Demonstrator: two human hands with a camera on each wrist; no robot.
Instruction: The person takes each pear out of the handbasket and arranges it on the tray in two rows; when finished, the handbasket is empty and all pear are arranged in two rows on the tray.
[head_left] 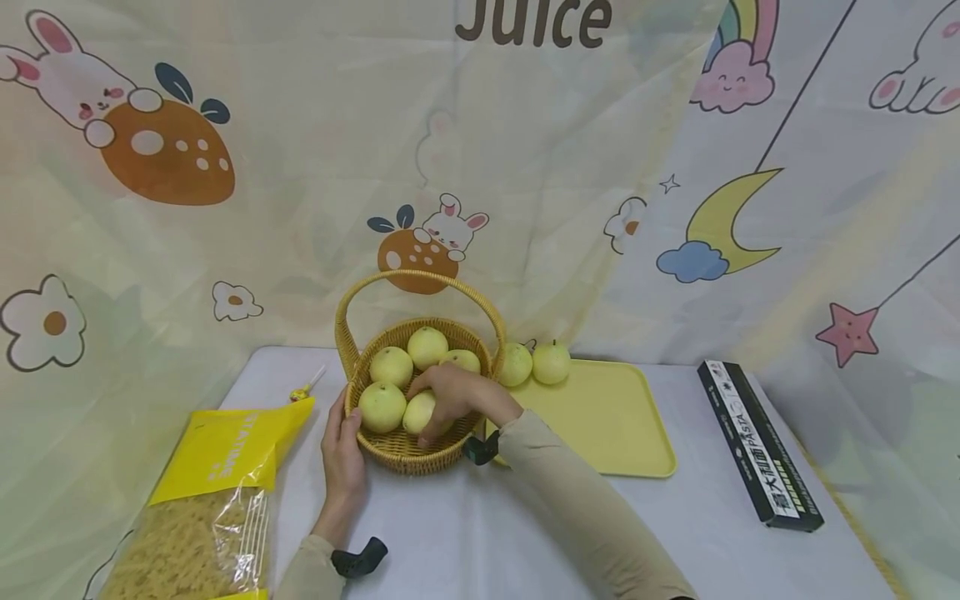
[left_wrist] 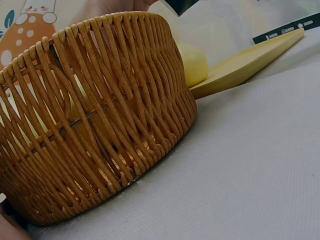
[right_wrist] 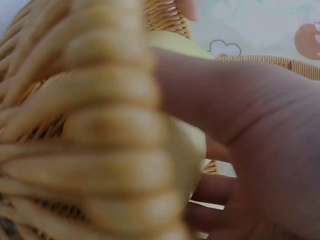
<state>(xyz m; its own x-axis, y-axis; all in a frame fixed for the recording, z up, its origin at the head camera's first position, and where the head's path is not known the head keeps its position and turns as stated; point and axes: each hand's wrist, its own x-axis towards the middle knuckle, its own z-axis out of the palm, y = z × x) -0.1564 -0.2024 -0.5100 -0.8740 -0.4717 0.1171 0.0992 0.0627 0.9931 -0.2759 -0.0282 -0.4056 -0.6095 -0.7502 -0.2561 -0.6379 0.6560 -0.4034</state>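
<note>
A round wicker basket (head_left: 408,454) with a tall arched handle stands on the table, holding several pale yellow-green pears (head_left: 391,367). My left hand (head_left: 345,467) grips the basket's left side, its thumb at the rim. In the left wrist view the woven wall (left_wrist: 100,110) fills the left half, and only a bit of that hand shows in the lower corner. Inside the basket, my right hand (head_left: 453,398) grips a pear (head_left: 420,412) near the front, thumb on the near side. The right wrist view has this hand (right_wrist: 270,130) around the pear (right_wrist: 187,150), partly hidden behind the blurred rim.
Right of the basket lies a yellow tray (head_left: 600,417), with two more pears (head_left: 551,363) at its back left corner. A black pasta box (head_left: 759,446) is at the far right. On the left are a clear-and-yellow bag (head_left: 217,483) and a wrapped lollipop (head_left: 302,392).
</note>
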